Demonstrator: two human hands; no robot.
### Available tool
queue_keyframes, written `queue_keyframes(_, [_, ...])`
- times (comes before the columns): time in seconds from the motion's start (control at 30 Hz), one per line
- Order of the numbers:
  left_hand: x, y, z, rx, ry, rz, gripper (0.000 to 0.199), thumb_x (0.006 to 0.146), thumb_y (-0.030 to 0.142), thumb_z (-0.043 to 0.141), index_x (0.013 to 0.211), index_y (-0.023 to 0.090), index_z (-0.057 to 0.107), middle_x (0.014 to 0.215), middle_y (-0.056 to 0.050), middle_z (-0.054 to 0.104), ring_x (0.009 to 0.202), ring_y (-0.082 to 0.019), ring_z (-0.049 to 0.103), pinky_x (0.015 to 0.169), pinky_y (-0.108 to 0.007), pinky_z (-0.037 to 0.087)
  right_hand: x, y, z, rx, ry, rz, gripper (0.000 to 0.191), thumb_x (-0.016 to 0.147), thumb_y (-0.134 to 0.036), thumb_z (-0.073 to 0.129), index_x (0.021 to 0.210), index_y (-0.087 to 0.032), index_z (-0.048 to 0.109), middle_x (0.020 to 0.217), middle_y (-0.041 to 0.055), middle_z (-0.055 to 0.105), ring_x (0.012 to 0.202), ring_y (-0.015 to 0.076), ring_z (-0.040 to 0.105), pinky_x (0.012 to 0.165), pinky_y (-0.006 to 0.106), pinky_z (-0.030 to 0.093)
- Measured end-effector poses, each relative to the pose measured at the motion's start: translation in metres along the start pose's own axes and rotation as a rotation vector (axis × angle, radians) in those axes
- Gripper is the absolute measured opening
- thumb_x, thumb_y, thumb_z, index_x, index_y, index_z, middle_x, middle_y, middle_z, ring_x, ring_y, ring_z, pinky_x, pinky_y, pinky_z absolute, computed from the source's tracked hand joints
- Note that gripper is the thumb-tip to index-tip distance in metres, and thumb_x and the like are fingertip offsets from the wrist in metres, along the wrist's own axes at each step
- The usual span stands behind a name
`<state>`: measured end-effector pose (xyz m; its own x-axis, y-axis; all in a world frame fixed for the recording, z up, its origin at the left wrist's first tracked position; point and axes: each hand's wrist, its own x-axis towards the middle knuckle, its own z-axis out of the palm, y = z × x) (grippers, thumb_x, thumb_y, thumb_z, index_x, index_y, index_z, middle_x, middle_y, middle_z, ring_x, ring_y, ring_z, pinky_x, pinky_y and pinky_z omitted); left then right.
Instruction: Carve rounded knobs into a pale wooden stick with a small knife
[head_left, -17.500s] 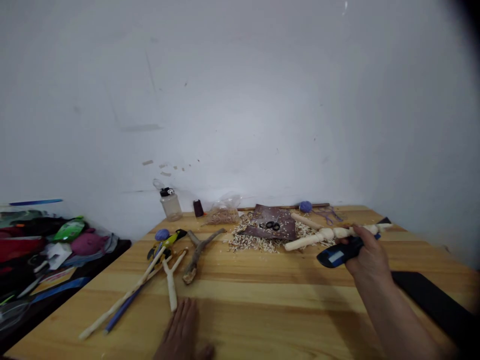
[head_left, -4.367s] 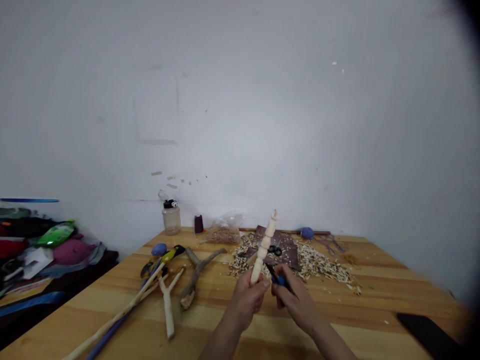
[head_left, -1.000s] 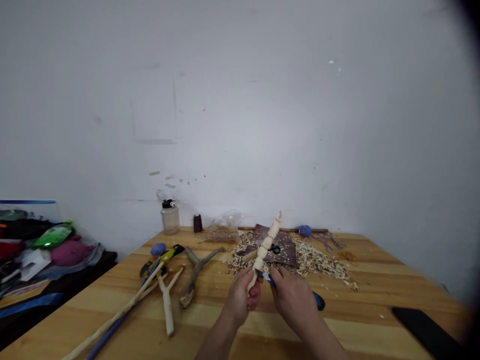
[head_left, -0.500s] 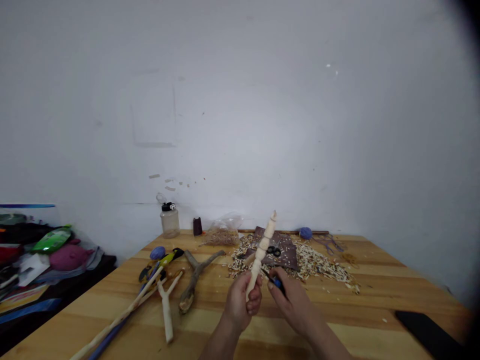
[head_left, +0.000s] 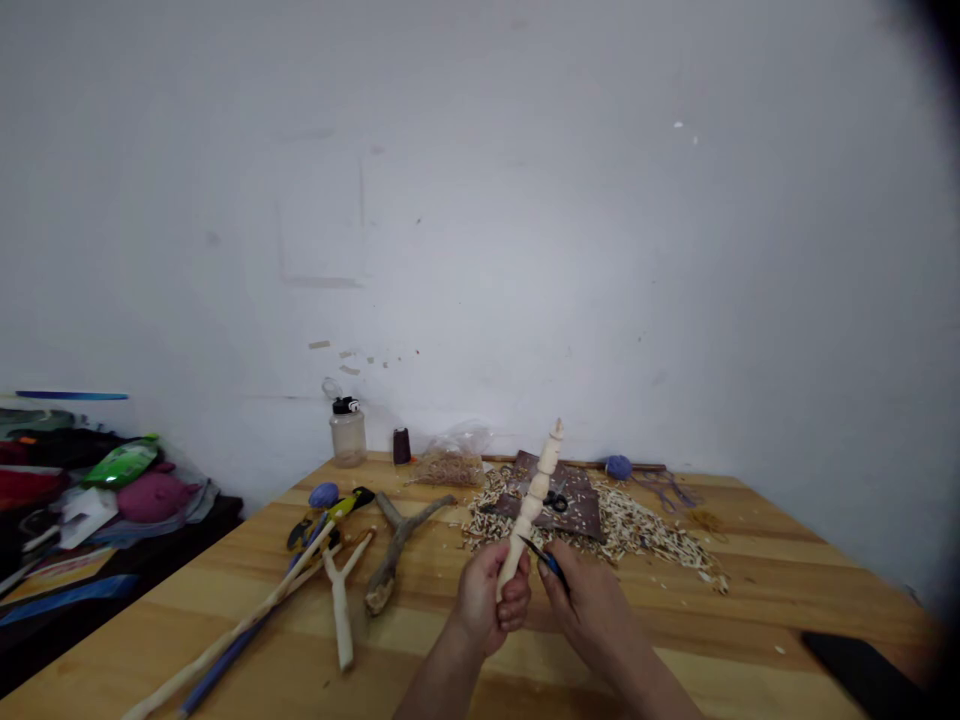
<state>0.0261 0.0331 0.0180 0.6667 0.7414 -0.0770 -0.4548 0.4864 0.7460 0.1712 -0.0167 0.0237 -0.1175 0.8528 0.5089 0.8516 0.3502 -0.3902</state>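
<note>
Left hand (head_left: 487, 600) grips a carved wooden spindle (head_left: 531, 512) upright, right hand (head_left: 589, 620) pinches a small blue-handled knife (head_left: 553, 565) right against it.

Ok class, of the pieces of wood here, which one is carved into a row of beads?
The pale spindle gripped in the left hand. The forked branch and the long pale stick lie on the table, without beads.
</note>
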Motion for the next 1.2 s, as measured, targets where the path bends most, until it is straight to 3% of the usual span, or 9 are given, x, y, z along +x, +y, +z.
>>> queue_keyframes(0.4, [-0.001,0.0,0.0,-0.016,-0.06,-0.034,0.022,0.072,0.038,0.05,0.066,0.017,0.049,0.039,0.009,0.024,0.03,-0.004,0.011,0.032,-0.016,0.006,0.0,-0.002,-0.002,-0.102,0.047,-0.058,0.018,0.09,-0.025,0.032,0.084,-0.021,0.049,0.074,0.0017,0.062,0.064,0.0137,0.057,0.056,0.023,0.032])
queue_keyframes(0.7, [-0.001,0.001,0.004,0.06,0.031,-0.056,0.027,0.068,0.045,0.052,0.066,0.018,0.047,0.037,0.01,0.025,0.029,-0.003,0.012,0.032,-0.018,0.004,0.0,-0.003,0.001,-0.215,0.045,-0.046,0.015,0.089,-0.022,0.034,0.085,-0.022,0.048,0.074,0.0017,0.062,0.067,0.0152,0.058,0.056,0.023,0.031])
queue_keyframes(0.97, [0.002,-0.012,0.009,0.5,0.24,0.266,0.043,0.074,0.062,0.045,0.069,0.02,0.043,0.045,0.009,0.03,0.035,-0.005,0.02,0.037,-0.019,0.013,0.001,-0.011,0.001,-0.263,0.007,0.054,0.018,0.092,-0.024,0.031,0.089,-0.022,0.048,0.077,0.0025,0.065,0.066,0.0157,0.061,0.052,0.024,0.026])
queue_keyframes(1.2, [-0.003,-0.008,0.007,1.2,0.328,0.56,0.038,0.089,0.044,0.025,0.071,0.019,0.045,0.062,-0.002,0.049,0.057,-0.014,0.045,0.055,-0.026,0.033,0.003,-0.01,0.0,-0.312,-0.063,0.064,0.023,0.094,-0.027,0.027,0.092,-0.022,0.049,0.079,0.0031,0.066,0.064,0.0165,0.061,0.051,0.026,0.022])
